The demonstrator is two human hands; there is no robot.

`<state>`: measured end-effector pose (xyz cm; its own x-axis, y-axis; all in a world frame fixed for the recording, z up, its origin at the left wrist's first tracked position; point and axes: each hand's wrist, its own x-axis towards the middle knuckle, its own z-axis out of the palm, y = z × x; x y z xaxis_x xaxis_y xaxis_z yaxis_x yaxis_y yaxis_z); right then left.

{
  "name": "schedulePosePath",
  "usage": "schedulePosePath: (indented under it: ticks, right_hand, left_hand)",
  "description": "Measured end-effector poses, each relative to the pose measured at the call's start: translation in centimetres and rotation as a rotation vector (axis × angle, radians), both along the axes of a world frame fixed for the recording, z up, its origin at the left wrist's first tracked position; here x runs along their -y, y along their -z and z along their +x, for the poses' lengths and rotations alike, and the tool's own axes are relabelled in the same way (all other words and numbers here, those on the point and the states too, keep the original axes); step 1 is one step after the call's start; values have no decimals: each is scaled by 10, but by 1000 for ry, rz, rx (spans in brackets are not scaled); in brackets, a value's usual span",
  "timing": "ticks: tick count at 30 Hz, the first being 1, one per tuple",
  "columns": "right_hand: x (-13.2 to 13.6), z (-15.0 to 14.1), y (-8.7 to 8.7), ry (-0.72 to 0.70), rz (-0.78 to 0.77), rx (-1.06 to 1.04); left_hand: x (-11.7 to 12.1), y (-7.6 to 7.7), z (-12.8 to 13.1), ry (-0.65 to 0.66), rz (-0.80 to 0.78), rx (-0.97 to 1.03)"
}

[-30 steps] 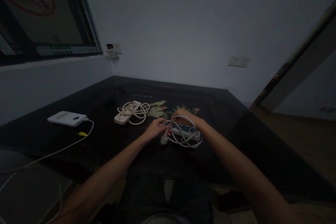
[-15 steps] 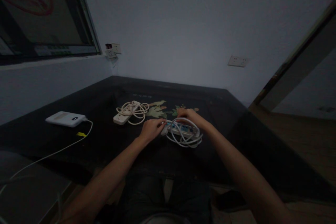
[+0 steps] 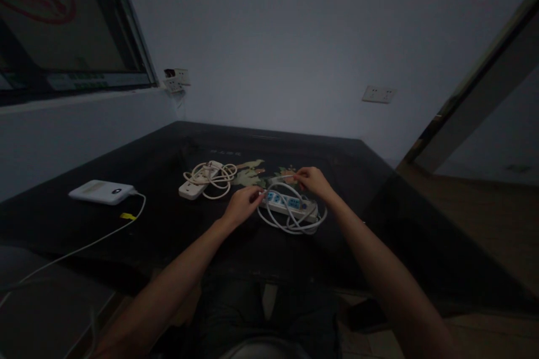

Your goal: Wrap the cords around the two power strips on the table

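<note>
A white power strip (image 3: 281, 200) with blue sockets lies in front of me, its white power cord (image 3: 290, 229) looped over and around it. At the strip's left end, my left hand (image 3: 243, 203) is closed, thumb and fingers gripping that end. My right hand (image 3: 312, 181) is raised just behind the strip's right part, fingertips pinching a stretch of the cord. Part of that stretch is blurred, so I cannot tell where the plug is. To the left of my left hand lies a second power strip (image 3: 194, 188) with its cream cord coiled on top.
A white power bank (image 3: 101, 192) with a thin white cable (image 3: 86, 247) lies at the left of the black table (image 3: 202, 255). A yellow scrap (image 3: 127, 216) is beside it. Wall sockets (image 3: 379, 94) are on the wall behind, and a window (image 3: 76, 22) is at the left.
My right hand has risen slightly and drawn a stretch of cord up behind the strip. The loops have spread and shifted, showing more blue sockets. My left hand stays at the strip's left end.
</note>
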<state>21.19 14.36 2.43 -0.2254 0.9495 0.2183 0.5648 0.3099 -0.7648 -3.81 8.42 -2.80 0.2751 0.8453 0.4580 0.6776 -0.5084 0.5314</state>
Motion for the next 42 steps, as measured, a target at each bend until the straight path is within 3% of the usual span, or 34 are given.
schedulePosePath:
  ticks: [4,8,15,22,28,32,37,42]
  right_hand:
    - [-10,17,4,174,-20,-268]
    - [0,47,3,305,-12,-594]
    - [45,76,15,311,-82,-953]
    - [56,67,20,210,-6,-1078]
    - [57,67,21,213,45,-927]
    - [58,65,22,205,44,-972]
    - [61,61,19,168,25,-1024]
    - [66,56,12,153,72,-1018]
  left_hand:
    - [-4,4,-3,5,-60,3]
    - [-6,9,-6,-6,-115,3]
    - [-7,12,-4,5,-148,16]
    - [-7,7,1,2,-63,70]
    - [-2,1,1,-47,-7,186]
    - [1,-4,2,-44,-4,245]
    - [4,-4,4,48,11,192]
    - [12,-2,7,145,-10,16]
